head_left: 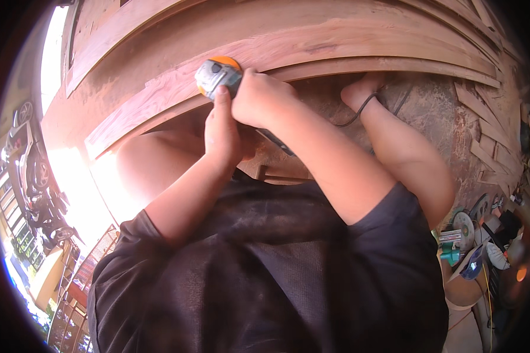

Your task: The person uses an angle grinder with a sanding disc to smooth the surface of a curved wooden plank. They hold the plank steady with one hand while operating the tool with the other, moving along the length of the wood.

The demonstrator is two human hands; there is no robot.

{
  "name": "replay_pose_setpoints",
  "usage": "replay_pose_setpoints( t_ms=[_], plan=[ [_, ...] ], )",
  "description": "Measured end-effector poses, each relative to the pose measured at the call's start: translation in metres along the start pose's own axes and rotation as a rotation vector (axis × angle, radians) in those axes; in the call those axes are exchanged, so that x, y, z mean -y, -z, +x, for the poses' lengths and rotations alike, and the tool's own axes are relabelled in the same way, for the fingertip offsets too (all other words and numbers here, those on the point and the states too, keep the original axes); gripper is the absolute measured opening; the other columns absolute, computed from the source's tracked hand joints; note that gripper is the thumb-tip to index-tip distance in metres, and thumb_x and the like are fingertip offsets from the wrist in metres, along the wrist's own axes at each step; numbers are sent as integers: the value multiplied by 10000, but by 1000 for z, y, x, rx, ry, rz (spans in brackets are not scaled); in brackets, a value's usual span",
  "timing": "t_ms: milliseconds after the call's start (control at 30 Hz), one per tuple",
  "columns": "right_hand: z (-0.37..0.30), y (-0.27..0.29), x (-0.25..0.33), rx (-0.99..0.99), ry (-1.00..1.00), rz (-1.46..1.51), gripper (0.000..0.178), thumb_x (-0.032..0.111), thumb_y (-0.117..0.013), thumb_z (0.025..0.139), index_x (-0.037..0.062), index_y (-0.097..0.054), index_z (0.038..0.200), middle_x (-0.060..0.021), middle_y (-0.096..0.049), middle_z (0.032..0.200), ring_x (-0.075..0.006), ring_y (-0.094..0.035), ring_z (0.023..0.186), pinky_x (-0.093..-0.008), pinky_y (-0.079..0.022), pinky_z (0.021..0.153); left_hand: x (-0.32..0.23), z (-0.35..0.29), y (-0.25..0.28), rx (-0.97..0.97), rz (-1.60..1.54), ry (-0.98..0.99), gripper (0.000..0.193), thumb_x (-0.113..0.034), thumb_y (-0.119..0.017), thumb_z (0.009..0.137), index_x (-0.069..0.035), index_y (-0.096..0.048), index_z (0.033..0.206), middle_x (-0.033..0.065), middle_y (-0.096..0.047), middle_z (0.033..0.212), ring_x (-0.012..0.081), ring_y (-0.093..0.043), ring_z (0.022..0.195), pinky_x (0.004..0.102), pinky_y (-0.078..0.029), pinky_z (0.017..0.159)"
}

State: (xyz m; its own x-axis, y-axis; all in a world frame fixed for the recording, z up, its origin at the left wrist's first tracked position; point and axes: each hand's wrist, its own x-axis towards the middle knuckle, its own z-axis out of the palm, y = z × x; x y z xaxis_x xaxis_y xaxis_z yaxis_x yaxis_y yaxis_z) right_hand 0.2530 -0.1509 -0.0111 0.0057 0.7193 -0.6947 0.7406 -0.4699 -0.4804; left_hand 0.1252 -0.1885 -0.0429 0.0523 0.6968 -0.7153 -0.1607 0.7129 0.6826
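Observation:
An angle grinder (217,75) with a grey head and an orange disc or rim rests against a long pinkish wooden plank (153,105). My right hand (261,99) is wrapped round the grinder's body. From below, my left hand (221,130) grips it near the head, its thumb pointing up along the casing. Most of the left fingers are hidden behind the tool. Whether the disc is spinning I cannot tell.
More boards (359,29) lie beyond the plank. A dark cord (365,107) runs by my right foot. Wood offcuts (492,138) are strewn at the right, above a cluttered heap of tools with a pale round disc (464,229). A motorbike (26,153) stands outside at the left.

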Motion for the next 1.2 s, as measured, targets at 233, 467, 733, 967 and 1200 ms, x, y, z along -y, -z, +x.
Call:
replay_pose_setpoints(
  t_ms=[233, 467, 733, 967, 1200],
  plan=[
    [2, 54, -180, -423, -156, 192, 588, 502, -787, 892, -22, -758, 1158, -258, -784, 1051, -363, -771, 1050, -445, -569, 906, 53, 40, -152, 263, 423, -53, 807, -709, -669, 944, 88, -722, 1058, 174, -751, 985, 220, -714, 883, 387, -580, 801],
    [-13, 111, -274, -533, -292, 576, 633, 492, -789, 888, -72, -763, 1176, -231, -782, 1135, -302, -754, 1089, -404, -559, 922, 46, 60, -266, 590, 697, 55, 857, -712, -654, 947, 101, -710, 1211, 238, -747, 1144, 321, -768, 1008, 414, -640, 801],
    [-49, 126, -277, -696, -13, 1201, 546, 441, -853, 896, -6, -680, 1158, -82, -690, 931, -187, -716, 841, -345, -586, 763, 22, 101, -133, 70, 1690, -1150, 708, -592, -637, 1015, -94, -547, 1510, 150, -519, 1583, 355, -439, 1509, 514, -364, 1241],
    [-77, 128, -287, -584, 357, 1712, 649, 494, -810, 899, -2, -579, 1247, -198, -699, 971, -334, -736, 862, -513, -647, 781, -1, 151, -22, 142, 1709, -1250, 741, -540, -714, 949, -201, -485, 1567, 123, -481, 1608, 334, -405, 1533, 569, -298, 1273],
    [-110, 129, -289, -510, 644, 1792, 631, 407, -792, 882, 17, -553, 1316, -201, -700, 1039, -360, -730, 950, -538, -616, 871, -35, 131, 25, 156, 1673, -1189, 590, -430, -694, 976, -193, -547, 1496, 80, -554, 1519, 362, -498, 1446, 628, -369, 1183]
  ],
)
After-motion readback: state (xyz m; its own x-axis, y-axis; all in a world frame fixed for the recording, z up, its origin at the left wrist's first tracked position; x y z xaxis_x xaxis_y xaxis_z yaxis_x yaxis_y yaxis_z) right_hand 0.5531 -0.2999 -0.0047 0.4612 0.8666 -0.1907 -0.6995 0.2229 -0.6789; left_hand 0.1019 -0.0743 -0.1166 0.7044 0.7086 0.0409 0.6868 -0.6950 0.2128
